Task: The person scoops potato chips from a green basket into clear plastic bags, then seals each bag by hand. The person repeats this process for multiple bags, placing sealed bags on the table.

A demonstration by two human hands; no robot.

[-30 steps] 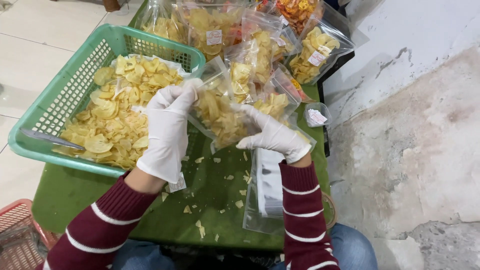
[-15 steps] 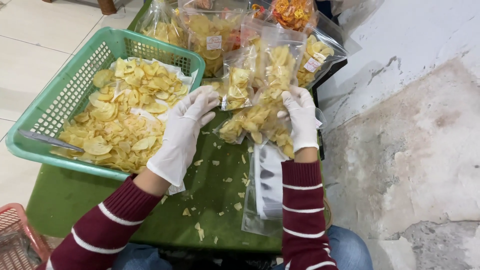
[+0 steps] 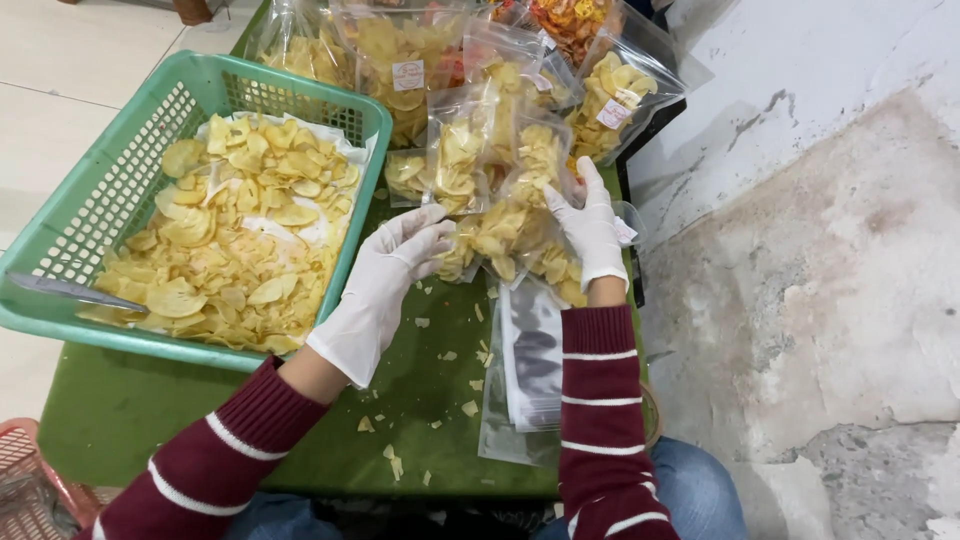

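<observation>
The person holds a clear plastic bag filled with yellow chips [image 3: 500, 215] between both hands, above the green counter [image 3: 150, 410]. The left hand [image 3: 385, 280], in a white glove, is closed loosely on the lower left edge of the bag, with the fingers curled around it. The right hand [image 3: 590, 230], also gloved, lies rather flat against the right side of the bag, fingers stretched upward; how firmly it grips, one cannot tell. The bag stands directly in front of the hands, its long axis going away from the person toward the pile of other filled chip bags [image 3: 420, 60] at the far end of the counter. Both hands touch it, the right one higher on it.

Compared with half a second ago, the bag is in nearly the same upright pose, and the right hand has stayed on its side (one second ago the bag was lower and more tilted, with both hands under it).

To the left stands a green plastic basket of loose yellow chips [image 3: 90, 200], and a stack of empty clear pouches [image 3: 530, 370] lies near the right sleeve.
</observation>
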